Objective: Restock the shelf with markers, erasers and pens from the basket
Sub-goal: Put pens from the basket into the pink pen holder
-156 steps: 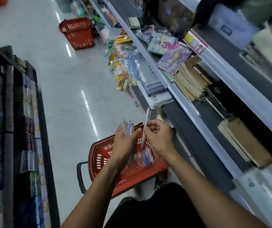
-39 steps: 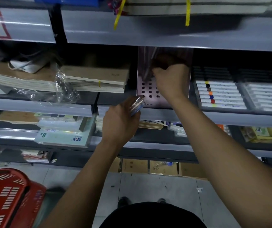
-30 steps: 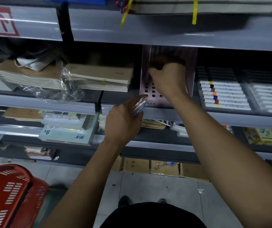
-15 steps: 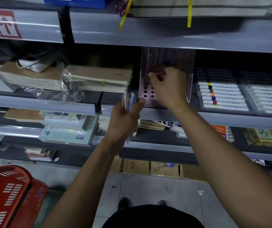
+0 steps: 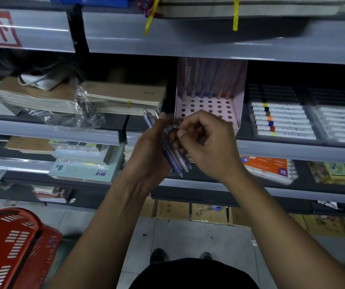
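My left hand (image 5: 149,155) grips a bundle of clear and blue pens (image 5: 174,157), their tips sticking out above and below the fist. My right hand (image 5: 208,142) is beside it, thumb and fingers pinching one pen in the bundle. Just behind the hands stands a pink pen display box (image 5: 238,109) with rows of round holes on the middle shelf; several pens stand in its back row. The red basket (image 5: 11,247) sits on the floor at lower left.
Stacked notebooks (image 5: 113,99) and loose plastic wrap (image 5: 84,113) lie left of the box. Marker trays (image 5: 282,119) fill the shelf to the right. Grey shelf rails (image 5: 292,151) cross the view. Cardboard boxes (image 5: 209,213) sit under the lowest shelf.
My right hand has come down out of the pen box to the bundle in my left hand and pinches a pen there. The left hand has shifted slightly right.
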`<state>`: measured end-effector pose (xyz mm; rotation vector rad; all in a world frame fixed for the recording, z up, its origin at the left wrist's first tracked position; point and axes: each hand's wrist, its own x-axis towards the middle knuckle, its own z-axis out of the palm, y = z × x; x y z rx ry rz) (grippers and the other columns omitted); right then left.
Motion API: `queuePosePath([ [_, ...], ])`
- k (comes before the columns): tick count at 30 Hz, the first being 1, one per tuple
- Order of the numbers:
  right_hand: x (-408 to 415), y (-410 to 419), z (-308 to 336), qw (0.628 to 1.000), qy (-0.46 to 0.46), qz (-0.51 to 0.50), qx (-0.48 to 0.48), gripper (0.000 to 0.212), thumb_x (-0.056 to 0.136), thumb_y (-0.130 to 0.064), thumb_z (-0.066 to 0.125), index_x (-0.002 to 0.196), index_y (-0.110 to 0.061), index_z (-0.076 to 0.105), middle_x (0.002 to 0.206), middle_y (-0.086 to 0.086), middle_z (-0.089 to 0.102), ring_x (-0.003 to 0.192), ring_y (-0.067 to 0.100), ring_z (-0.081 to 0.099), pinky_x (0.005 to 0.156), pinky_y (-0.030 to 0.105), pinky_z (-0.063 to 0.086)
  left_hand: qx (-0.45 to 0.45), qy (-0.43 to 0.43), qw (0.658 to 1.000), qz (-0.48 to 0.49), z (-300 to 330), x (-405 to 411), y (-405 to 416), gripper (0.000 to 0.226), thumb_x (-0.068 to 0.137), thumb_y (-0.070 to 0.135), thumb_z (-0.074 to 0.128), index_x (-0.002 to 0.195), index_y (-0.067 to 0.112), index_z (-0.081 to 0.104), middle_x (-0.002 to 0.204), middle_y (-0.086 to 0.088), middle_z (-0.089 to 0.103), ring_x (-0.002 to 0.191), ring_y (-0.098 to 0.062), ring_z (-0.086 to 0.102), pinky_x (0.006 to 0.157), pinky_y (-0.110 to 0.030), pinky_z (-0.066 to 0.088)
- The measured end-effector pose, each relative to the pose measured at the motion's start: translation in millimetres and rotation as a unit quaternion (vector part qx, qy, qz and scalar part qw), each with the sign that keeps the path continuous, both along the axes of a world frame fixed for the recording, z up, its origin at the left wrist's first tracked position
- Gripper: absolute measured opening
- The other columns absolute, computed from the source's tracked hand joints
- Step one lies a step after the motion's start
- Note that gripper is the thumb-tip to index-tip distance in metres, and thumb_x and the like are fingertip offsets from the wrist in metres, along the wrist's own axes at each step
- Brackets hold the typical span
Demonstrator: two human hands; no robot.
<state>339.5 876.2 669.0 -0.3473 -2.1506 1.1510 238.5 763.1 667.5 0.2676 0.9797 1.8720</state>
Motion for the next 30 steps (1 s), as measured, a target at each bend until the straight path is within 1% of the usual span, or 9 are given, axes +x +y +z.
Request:
queuePosePath([
  [2, 3, -2, -2, 0.999, -0.015, 0.001, 0.034, 0.009, 0.087, -0.018, 0.077, 0.09, -0.015, 0.069, 0.079, -0.008, 0.064, 0.071, 0.013, 0.06, 0.063, 0.036, 0.052, -0.013, 0.009, 1.0, 0.009, 0, 0, 0, 0.028, 0.11, 0.032, 0.05, 0.112, 0.009, 0.064, 0.113, -0.023, 0.065, 0.108, -0.033, 0.068, 0.093, -0.04, 0.056],
  [5, 4, -2, -5, 0.998, -0.031, 0.002, 0.059, 0.02, 0.081, -0.017, 0.085, 0.09, -0.015, 0.068, 0.082, -0.008, 0.06, 0.073, 0.006, 0.054, 0.063, 0.018, 0.043, -0.019, 0.027, 0.999, 0.041, -1, 2, 2, 0.026, 0.112, 0.029, 0.047, 0.12, 0.007, 0.058, 0.095, -0.012, 0.067, 0.088, -0.022, 0.069, 0.079, -0.033, 0.058],
  [8, 4, 3, -5, 0.994, -0.074, -0.019, 0.078, 0.029, 0.077, -0.025, 0.089, 0.092, -0.018, 0.065, 0.084, -0.014, 0.057, 0.076, 0.0, 0.052, 0.066, 0.009, 0.035, -0.02, 0.039, 0.997, 0.068, -3, 4, 1, 0.029, 0.113, 0.029, 0.044, 0.109, 0.009, 0.064, 0.084, -0.008, 0.063, 0.081, -0.021, 0.066, 0.08, -0.034, 0.058],
  [11, 4, 7, -1, 0.99, -0.103, -0.026, 0.096, 0.032, 0.077, -0.03, 0.088, 0.096, -0.019, 0.064, 0.088, -0.017, 0.055, 0.077, -0.005, 0.052, 0.067, 0.007, 0.036, -0.011, 0.021, 0.996, 0.081, -3, 4, 2, 0.029, 0.111, 0.03, 0.046, 0.105, 0.009, 0.065, 0.092, -0.014, 0.066, 0.088, -0.028, 0.069, 0.091, -0.044, 0.058],
  [16, 1, 4, 7, 0.975, -0.139, -0.052, 0.165, 0.036, 0.08, -0.033, 0.081, 0.108, -0.024, 0.06, 0.107, -0.009, 0.05, 0.075, 0.002, 0.049, 0.07, 0.023, 0.046, -0.021, 0.058, 0.993, 0.102, -6, 6, 9, 0.031, 0.11, 0.032, 0.047, 0.098, 0.009, 0.065, 0.099, -0.019, 0.074, 0.086, -0.027, 0.076, 0.074, -0.04, 0.064],
  [19, -3, -2, 11, 0.966, -0.159, -0.053, 0.196, 0.027, 0.083, -0.032, 0.079, 0.106, -0.021, 0.069, 0.104, -0.007, 0.052, 0.082, 0.01, 0.058, 0.074, 0.029, 0.053, -0.026, 0.116, 0.987, 0.106, -8, 9, 14, 0.035, 0.113, 0.031, 0.043, 0.096, 0.012, 0.068, 0.091, -0.012, 0.076, 0.086, -0.023, 0.075, 0.071, -0.034, 0.061],
  [22, -5, -2, 14, 0.971, -0.156, -0.053, 0.171, 0.013, 0.086, -0.031, 0.079, 0.091, -0.02, 0.077, 0.09, -0.009, 0.057, 0.076, 0.01, 0.059, 0.069, 0.028, 0.052, -0.026, 0.191, 0.976, 0.102, -8, 7, 14, 0.038, 0.113, 0.032, 0.042, 0.092, 0.019, 0.071, 0.087, -0.007, 0.074, 0.086, -0.021, 0.073, 0.076, -0.034, 0.06],
  [26, -4, 5, 17, 0.979, -0.157, -0.057, 0.113, 0.007, 0.085, -0.029, 0.078, 0.081, -0.024, 0.077, 0.077, -0.012, 0.068, 0.07, 0.005, 0.063, 0.069, 0.029, 0.053, -0.062, 0.263, 0.957, 0.107, -10, 7, 15, 0.042, 0.108, 0.041, 0.046, 0.101, 0.004, 0.065, 0.088, -0.016, 0.071, 0.083, -0.028, 0.07, 0.075, -0.041, 0.058],
  [30, -1, 14, 15, 0.985, -0.167, -0.032, 0.021, 0.005, 0.087, -0.025, 0.078, 0.082, -0.024, 0.077, 0.073, -0.014, 0.072, 0.07, -0.001, 0.068, 0.061, 0.015, 0.05, -0.075, 0.307, 0.941, 0.117, -13, 8, 17, 0.044, 0.107, 0.041, 0.045, 0.107, 0.001, 0.062, 0.092, -0.012, 0.075, 0.084, -0.026, 0.075, 0.072, -0.039, 0.061],
])
